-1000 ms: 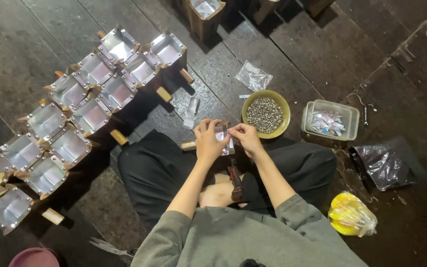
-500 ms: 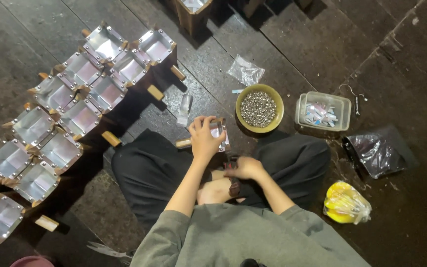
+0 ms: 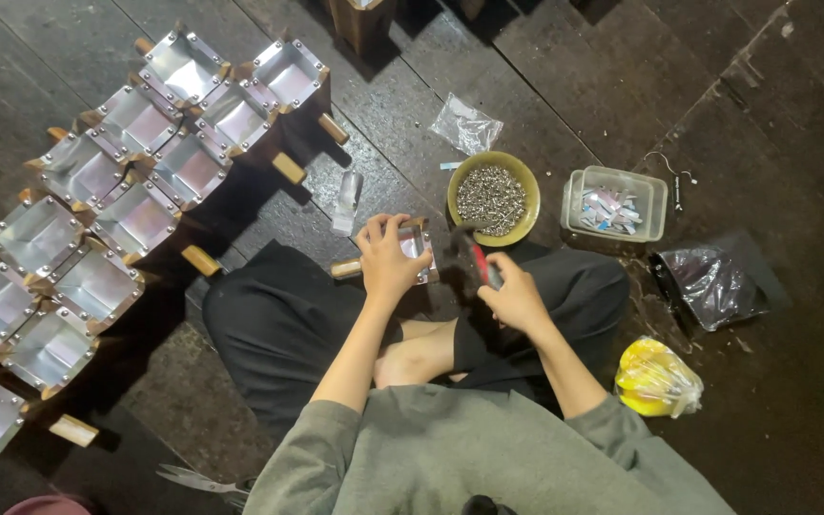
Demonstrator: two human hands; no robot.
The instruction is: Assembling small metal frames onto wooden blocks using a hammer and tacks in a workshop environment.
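I sit cross-legged on a dark wooden floor. My left hand (image 3: 388, 259) grips a small square metal tray with a wooden handle (image 3: 419, 250), held over my lap. My right hand (image 3: 517, 298) holds a small hammer with a red and black handle (image 3: 477, 259), its head raised beside the tray. Just beyond both hands stands a yellow bowl (image 3: 525, 181) full of small metal nails.
Several finished metal trays with wooden handles (image 3: 135, 219) lie in rows at the left. A clear plastic box of foil bits (image 3: 615, 203), a clear bag (image 3: 465, 124), a dark bag (image 3: 717, 283) and a yellow bag (image 3: 655, 378) lie at the right. Scissors (image 3: 197, 482) lie by my left elbow.
My right hand left the tray, dropped to my lap and came back up with the hammer. My left hand kept its hold on the tray.
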